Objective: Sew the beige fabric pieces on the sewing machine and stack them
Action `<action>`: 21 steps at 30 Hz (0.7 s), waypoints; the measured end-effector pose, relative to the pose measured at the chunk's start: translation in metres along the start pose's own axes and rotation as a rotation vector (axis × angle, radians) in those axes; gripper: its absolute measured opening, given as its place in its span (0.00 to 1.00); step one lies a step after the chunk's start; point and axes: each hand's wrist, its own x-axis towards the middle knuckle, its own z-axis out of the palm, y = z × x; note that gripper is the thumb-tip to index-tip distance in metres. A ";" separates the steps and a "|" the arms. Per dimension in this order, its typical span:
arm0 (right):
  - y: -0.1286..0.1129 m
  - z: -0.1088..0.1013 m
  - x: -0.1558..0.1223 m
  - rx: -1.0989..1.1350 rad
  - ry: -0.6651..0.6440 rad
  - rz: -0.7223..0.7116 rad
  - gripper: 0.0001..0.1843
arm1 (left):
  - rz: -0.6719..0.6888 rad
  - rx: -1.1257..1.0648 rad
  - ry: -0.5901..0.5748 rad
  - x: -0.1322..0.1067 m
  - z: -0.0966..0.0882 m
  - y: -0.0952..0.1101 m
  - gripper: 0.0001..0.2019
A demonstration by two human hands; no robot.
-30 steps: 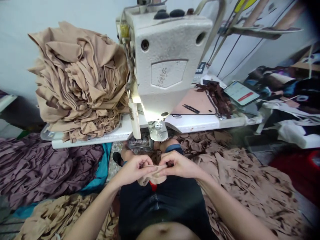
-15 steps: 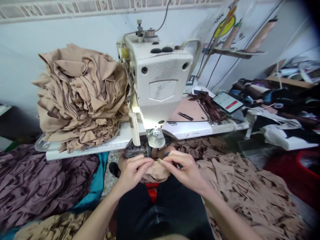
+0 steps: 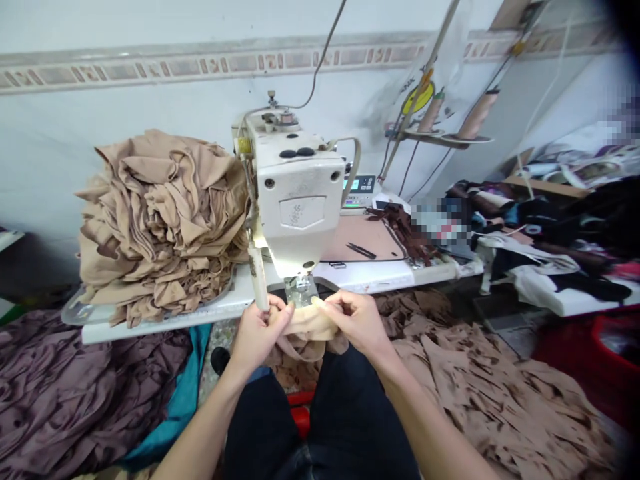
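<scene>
Right under the sewing machine (image 3: 300, 207), at twelve o'clock from the lap, both hands pinch one small tan cloth piece (image 3: 305, 331). The left hand (image 3: 257, 330) is closed on its nine o'clock edge and the right hand (image 3: 357, 321) on its three o'clock edge, with the fingers curled tight. The piece sits at the counter (image 3: 380, 272) edge, just beside the presser foot (image 3: 300, 291). Fingertips this near the needle risk a prick if the machine runs. Stretchy cloth could slip or bunch, skewing a seam. At ten o'clock the tan pile (image 3: 160, 220) overhangs the counter and might slide off.
</scene>
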 end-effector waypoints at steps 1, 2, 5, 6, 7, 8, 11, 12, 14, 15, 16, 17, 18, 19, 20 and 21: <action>0.000 -0.001 0.002 0.000 0.015 -0.013 0.23 | 0.003 -0.012 0.015 0.002 0.001 0.001 0.14; 0.000 -0.001 0.004 0.000 0.027 -0.025 0.23 | 0.011 -0.019 0.031 0.004 0.002 0.002 0.14; 0.000 -0.002 0.010 0.001 0.037 -0.039 0.24 | 0.044 -0.019 0.069 0.011 0.006 0.002 0.12; 0.000 -0.002 0.013 -0.003 0.037 -0.042 0.24 | 0.049 -0.025 0.079 0.013 0.007 0.001 0.12; 0.000 -0.002 0.015 -0.010 0.037 -0.046 0.24 | 0.050 -0.038 0.086 0.016 0.009 0.000 0.12; 0.000 -0.002 0.017 -0.016 0.039 -0.050 0.24 | 0.048 -0.056 0.088 0.018 0.010 0.000 0.12; 0.000 -0.004 0.025 -0.018 0.044 -0.051 0.23 | 0.048 -0.114 0.077 0.025 0.015 0.000 0.13; -0.001 -0.004 0.027 -0.016 0.045 -0.050 0.22 | 0.052 -0.135 0.069 0.027 0.016 0.001 0.14; 0.000 -0.006 0.032 -0.021 0.049 -0.056 0.21 | 0.066 -0.184 0.061 0.031 0.019 0.002 0.16; 0.001 -0.007 0.033 -0.026 0.049 -0.060 0.21 | 0.073 -0.208 0.060 0.033 0.020 0.003 0.16; 0.002 -0.007 0.035 -0.031 0.048 -0.063 0.21 | 0.078 -0.227 0.060 0.034 0.021 0.003 0.17; 0.003 -0.007 0.036 -0.031 0.046 -0.062 0.20 | 0.079 -0.236 0.058 0.035 0.022 0.002 0.18; 0.005 -0.007 0.036 -0.023 0.042 -0.057 0.20 | 0.077 -0.235 0.057 0.036 0.023 0.001 0.18; 0.008 -0.006 0.036 -0.005 0.038 -0.048 0.20 | 0.071 -0.229 0.056 0.036 0.023 -0.001 0.18; 0.011 -0.005 0.036 0.020 0.036 -0.039 0.20 | 0.065 -0.223 0.056 0.036 0.024 -0.003 0.18; 0.014 -0.004 0.035 0.047 0.035 -0.030 0.20 | 0.060 -0.218 0.064 0.035 0.024 -0.006 0.18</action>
